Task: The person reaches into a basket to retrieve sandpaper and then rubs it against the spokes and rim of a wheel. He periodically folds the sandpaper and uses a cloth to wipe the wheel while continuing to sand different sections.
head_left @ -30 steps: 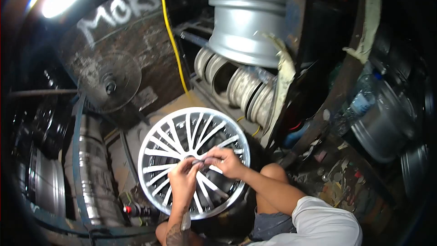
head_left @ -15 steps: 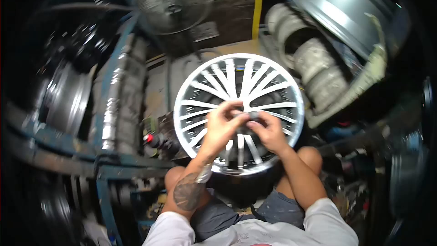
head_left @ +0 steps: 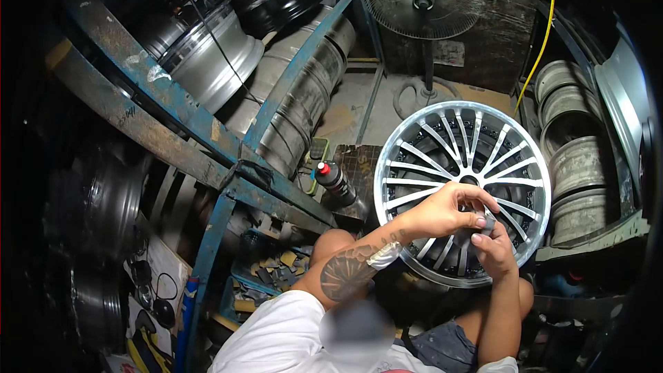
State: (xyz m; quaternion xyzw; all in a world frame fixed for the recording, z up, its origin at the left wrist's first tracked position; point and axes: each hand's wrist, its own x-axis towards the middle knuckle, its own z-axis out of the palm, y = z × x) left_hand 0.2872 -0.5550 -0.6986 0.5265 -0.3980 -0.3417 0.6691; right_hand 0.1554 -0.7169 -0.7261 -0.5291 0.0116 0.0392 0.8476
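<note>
A silver multi-spoke wheel rim [head_left: 385, 159] with dark gaps between its spokes lies face up in front of my knees. Over its lower middle, my left hand [head_left: 452, 211] pinches a small dark grey piece [head_left: 489, 224] between thumb and fingers. My right hand [head_left: 496, 249] closes on the same piece from the other side. Both hands are above the spokes, and fingers cover most of the piece, so its exact shape is hard to tell.
A dark bottle with a red cap [head_left: 331, 178] stands left of the rim. Blue metal rack beams [head_left: 276, 197] cross the left side. Behind is a standing fan [head_left: 423, 0]. Stacked rims [head_left: 577, 159] line the right. A blue crate [head_left: 259, 283] holds small pieces.
The view has swung to the left, so the rim and hands appear further right. Both hands still hold the small piece, and more of the left rack shows.
</note>
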